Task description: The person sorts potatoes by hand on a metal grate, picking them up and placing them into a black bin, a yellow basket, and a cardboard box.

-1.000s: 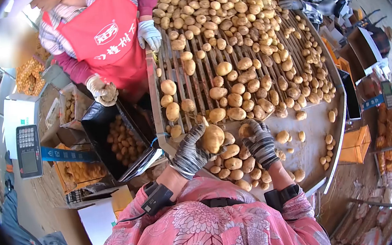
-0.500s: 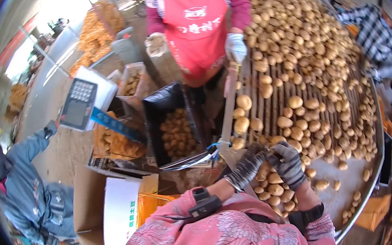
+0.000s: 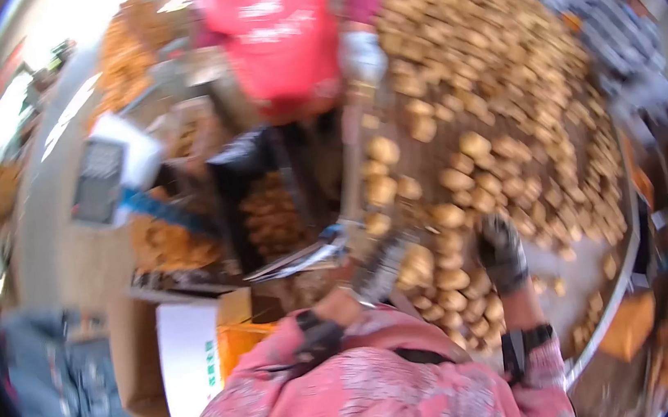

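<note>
My left hand, in a dark grey glove, is low over the near end of the sorting table. A large potato lies right against its inner side; blur hides whether the fingers grip it. My right hand, gloved likewise, reaches in among the potatoes farther right, its fingers smeared by motion. Between and below the two hands is a heap of smaller potatoes.
Across the table edge stands a person in a red apron with a white-gloved hand. A black-lined crate of potatoes, a scale display and a cardboard box are at left. Another person works at far right.
My hands have moved apart, the right one going right and the left one going left. The whole view has shifted and blurred. A large potato now shows beside my left hand.
</note>
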Available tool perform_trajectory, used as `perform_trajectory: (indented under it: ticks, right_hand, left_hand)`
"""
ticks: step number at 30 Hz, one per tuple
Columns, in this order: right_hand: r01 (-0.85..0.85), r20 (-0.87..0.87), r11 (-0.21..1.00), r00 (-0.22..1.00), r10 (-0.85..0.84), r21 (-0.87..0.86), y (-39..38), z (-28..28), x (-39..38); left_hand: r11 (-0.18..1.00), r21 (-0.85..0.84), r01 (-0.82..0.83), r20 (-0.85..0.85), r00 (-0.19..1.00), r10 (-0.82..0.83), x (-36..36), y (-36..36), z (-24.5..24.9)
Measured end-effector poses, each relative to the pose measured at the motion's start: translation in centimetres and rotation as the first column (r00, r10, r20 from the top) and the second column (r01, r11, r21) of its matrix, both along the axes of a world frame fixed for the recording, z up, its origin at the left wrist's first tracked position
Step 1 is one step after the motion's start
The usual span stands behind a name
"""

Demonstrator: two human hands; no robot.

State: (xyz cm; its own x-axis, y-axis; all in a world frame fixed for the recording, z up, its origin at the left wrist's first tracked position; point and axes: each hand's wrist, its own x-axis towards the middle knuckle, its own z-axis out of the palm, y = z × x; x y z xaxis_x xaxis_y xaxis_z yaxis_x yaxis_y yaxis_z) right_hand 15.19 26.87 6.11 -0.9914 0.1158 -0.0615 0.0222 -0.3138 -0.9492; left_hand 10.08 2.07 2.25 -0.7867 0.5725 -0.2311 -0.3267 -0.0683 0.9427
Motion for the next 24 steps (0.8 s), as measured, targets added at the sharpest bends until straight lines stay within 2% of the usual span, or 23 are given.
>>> perform_trajectory:
  ticks: [1, 2, 3, 4, 5, 6, 7, 8, 9, 11, 12, 13, 14, 15, 17, 19, 21, 23, 24]
  right_hand:
    - [0.282, -0.113, 0.952, 0.956, -0.269, 0.121, 3.1, -0.8, 0.6]
    - [0.401, 0.056, 0.838, 0.91, -0.41, -0.37, 4.5, 2.9, 1.7]
    - [0.524, 0.096, 0.719, 0.833, -0.546, -0.456, 7.7, 2.9, 3.4]
    - [0.704, 0.114, 0.581, 0.671, -0.732, -0.409, 10.6, 1.5, 5.1]
    - [0.699, 0.195, 0.519, 0.669, -0.717, -0.491, 14.7, -1.8, 7.8]
    - [0.815, 0.338, 0.435, 0.562, -0.755, -0.383, 15.7, -4.0, 9.6]
    - [0.896, 0.464, 0.356, 0.442, -0.768, -0.264, 15.3, -3.8, 10.5]
    - [0.869, 0.464, 0.493, 0.456, -0.76, -0.046, 13.6, -3.8, 12.0]
    - [0.788, 0.482, 0.61, 0.506, -0.716, 0.079, 12.1, -2.9, 12.4]
    - [0.502, 0.507, 0.804, 0.627, -0.592, 0.318, 9.9, -3.5, 12.0]
    - [0.371, 0.314, 0.772, 0.757, -0.574, 0.516, 9.4, -5.9, 12.3]
    - [0.265, 0.129, 0.664, 0.867, -0.482, 0.699, 8.8, -8.3, 12.4]
    - [0.184, 0.196, 0.659, 0.867, -0.458, 0.729, 6.9, -5.6, 11.6]
    - [0.08, 0.155, 0.488, 0.892, -0.424, 0.869, 5.8, -3.3, 10.8]
    - [0.019, 0.153, 0.443, 0.924, -0.351, 0.896, 4.9, -1.4, 10.1]
    - [0.0, 0.147, 0.444, 0.944, -0.296, 0.896, 4.3, -1.3, 9.5]
    - [-0.02, 0.138, 0.439, 0.961, -0.239, 0.898, 3.4, -1.0, 8.5]
    - [-0.126, 0.186, 0.42, 0.977, -0.106, 0.899, 1.8, -0.3, 6.4]
    - [-0.081, 0.139, 0.434, 0.985, -0.103, 0.897, 0.7, -0.1, 5.5]
  left_hand:
    - [0.873, 0.479, 0.09, 0.411, 0.856, -0.314, -1.4, -1.8, 0.8]
    - [0.913, 0.322, -0.251, 0.617, 0.787, -0.001, -0.6, -0.8, 0.9]
    - [0.891, 0.331, -0.311, 0.699, 0.715, -0.01, -1.0, -1.4, 0.3]
    - [0.897, 0.347, -0.273, 0.74, 0.667, -0.083, -1.1, -1.7, 0.7]
    - [0.9, 0.357, -0.251, 0.773, 0.62, -0.133, -1.2, -1.8, 1.2]
    - [0.899, 0.387, -0.205, 0.765, 0.615, -0.189, -1.2, -2.0, 0.7]
    - [0.894, 0.414, -0.171, 0.753, 0.616, -0.231, -1.1, -1.8, 0.6]
    - [0.87, 0.467, -0.156, 0.737, 0.612, -0.286, -1.0, -1.5, 0.5]
    - [0.871, 0.466, -0.157, 0.742, 0.605, -0.288, -0.8, -1.2, 0.6]
    - [0.882, 0.461, -0.102, 0.682, 0.676, -0.278, -0.9, -0.6, 0.9]
    - [0.909, 0.404, -0.101, 0.699, 0.675, -0.236, -1.1, -0.4, 1.3]
    - [0.915, 0.392, -0.096, 0.703, 0.673, -0.231, -1.4, -0.3, 1.6]
    - [0.909, 0.4, -0.118, 0.734, 0.635, -0.241, -1.8, -0.2, 1.8]
    - [0.902, 0.409, -0.14, 0.762, 0.596, -0.253, -2.0, -0.1, 1.9]
    - [0.921, 0.364, -0.141, 0.78, 0.586, -0.218, -2.5, -0.6, 1.5]
    - [0.92, 0.366, -0.142, 0.747, 0.634, -0.2, -2.4, -1.5, 0.8]
    - [0.923, 0.33, -0.197, 0.786, 0.6, -0.153, -1.7, -1.8, 0.4]
    - [0.932, 0.323, -0.166, 0.77, 0.618, -0.157, -1.4, -1.9, -0.5]
    - [0.945, 0.199, -0.26, 0.779, 0.627, 0.009, -1.0, -1.5, -0.6]
